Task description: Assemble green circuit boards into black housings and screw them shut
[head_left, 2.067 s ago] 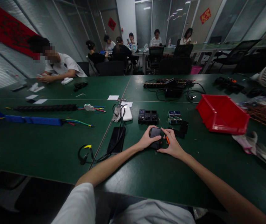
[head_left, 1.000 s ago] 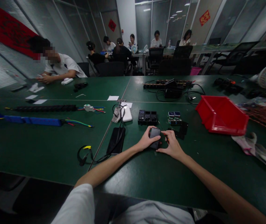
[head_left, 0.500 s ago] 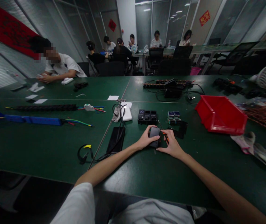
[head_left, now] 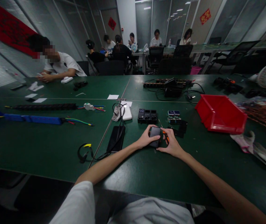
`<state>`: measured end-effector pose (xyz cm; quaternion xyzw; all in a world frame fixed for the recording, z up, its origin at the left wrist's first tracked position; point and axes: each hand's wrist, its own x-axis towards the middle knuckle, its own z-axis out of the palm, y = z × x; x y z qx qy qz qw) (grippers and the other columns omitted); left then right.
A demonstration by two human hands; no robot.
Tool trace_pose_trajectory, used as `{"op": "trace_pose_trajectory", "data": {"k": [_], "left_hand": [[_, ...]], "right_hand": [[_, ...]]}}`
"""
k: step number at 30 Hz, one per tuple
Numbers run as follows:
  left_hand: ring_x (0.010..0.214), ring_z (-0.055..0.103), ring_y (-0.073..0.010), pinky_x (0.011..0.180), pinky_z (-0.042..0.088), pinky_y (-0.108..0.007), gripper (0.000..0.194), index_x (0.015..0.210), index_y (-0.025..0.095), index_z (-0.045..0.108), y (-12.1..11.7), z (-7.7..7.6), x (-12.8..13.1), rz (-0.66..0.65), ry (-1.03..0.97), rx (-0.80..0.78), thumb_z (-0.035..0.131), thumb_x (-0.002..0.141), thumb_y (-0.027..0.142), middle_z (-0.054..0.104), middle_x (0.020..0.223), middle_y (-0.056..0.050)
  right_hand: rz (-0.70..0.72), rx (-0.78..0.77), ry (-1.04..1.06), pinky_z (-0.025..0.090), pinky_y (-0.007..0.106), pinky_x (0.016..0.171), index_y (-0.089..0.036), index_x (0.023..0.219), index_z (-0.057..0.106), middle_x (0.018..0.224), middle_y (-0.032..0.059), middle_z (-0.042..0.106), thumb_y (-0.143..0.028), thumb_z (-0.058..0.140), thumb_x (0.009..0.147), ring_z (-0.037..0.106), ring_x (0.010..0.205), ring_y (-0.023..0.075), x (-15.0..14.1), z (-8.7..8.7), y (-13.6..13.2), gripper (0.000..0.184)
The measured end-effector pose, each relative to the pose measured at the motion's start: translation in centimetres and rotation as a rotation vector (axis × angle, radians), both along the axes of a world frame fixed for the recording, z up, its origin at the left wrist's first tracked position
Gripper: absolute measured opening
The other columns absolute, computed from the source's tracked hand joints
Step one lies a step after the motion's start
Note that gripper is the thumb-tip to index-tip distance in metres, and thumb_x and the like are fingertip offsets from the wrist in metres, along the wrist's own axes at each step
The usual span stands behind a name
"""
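My left hand [head_left: 147,137] is closed around a small dark rectangular device [head_left: 154,133] with a flat, screen-like face, its thumb lying across the front. On the device's other side is my right hand [head_left: 173,146], with index finger and thumb curved at the upper and lower right corners. An orange-and-black handled tool, apparently a screwdriver [head_left: 166,137], is tucked within the right hand; a thin shaft pokes out above the index finger. The other right fingers are mostly hidden. Just beyond are a black three-slot unit [head_left: 147,116], small circuit modules [head_left: 174,117] and flat black pieces [head_left: 181,129].
A red bin [head_left: 221,113] stands to the right, near gloves [head_left: 247,143] and bundled copper-coloured wire [head_left: 263,113]. Left lie a black phone-like slab [head_left: 115,139], cables, a white box [head_left: 126,112] and a blue strip [head_left: 44,120]. A person [head_left: 60,65] sits across the table.
Both hands stay around the device with almost no movement. Slightly more of the orange handle shows in the right hand, and its shaft has shifted a little.
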<state>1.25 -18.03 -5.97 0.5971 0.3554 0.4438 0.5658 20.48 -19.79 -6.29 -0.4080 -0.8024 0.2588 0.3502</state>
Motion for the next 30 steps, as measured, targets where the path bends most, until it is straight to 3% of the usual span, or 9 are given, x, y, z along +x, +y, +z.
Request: {"op": "trace_pose_trajectory", "data": {"k": [5,11,21,30], "left_hand": [[0.092,0.057,-0.0164,0.084,0.046,-0.031,0.062,0.117,0.020,0.046,0.06,0.14,-0.05,-0.007,0.000,-0.004,0.074,0.067,0.044,0.056,0.107,-0.006],[0.091,0.056,-0.0161,0.083,0.046,-0.031,0.060,0.118,0.020,0.045,0.12,0.10,-0.07,0.027,0.006,-0.011,0.072,0.069,0.042,0.057,0.103,-0.005],[0.086,0.058,-0.0150,0.081,0.048,-0.031,0.063,0.117,0.021,0.045,-0.14,0.12,0.03,0.055,-0.021,-0.043,0.075,0.066,0.043,0.058,0.099,-0.003],[0.084,0.059,-0.0151,0.079,0.049,-0.031,0.063,0.118,0.021,0.045,-0.06,0.10,0.10,0.046,-0.024,-0.044,0.074,0.067,0.043,0.058,0.100,-0.004]], "right_hand": [[0.012,-0.014,0.011,0.047,0.050,0.092,-0.027,0.139,0.029,0.124,0.0107,0.036,-0.036,0.080,0.059,0.044,0.116,0.0311,-0.12,0.36,-0.17,0.096],[-0.008,-0.039,0.017,0.052,0.047,0.083,-0.026,0.137,0.033,0.121,0.0110,0.037,-0.033,0.079,0.060,0.051,0.095,0.0250,-0.22,0.20,-0.19,0.090],[-0.007,0.008,-0.019,0.053,0.045,0.079,-0.026,0.136,0.031,0.120,0.0111,0.038,-0.030,0.076,0.060,0.053,0.090,0.0236,-0.35,0.17,-0.32,0.088],[-0.087,0.014,-0.074,0.055,0.044,0.076,-0.024,0.133,0.034,0.121,0.0120,0.039,-0.033,0.076,0.058,0.056,0.088,0.0246,-0.57,0.03,-0.42,0.087]]}}
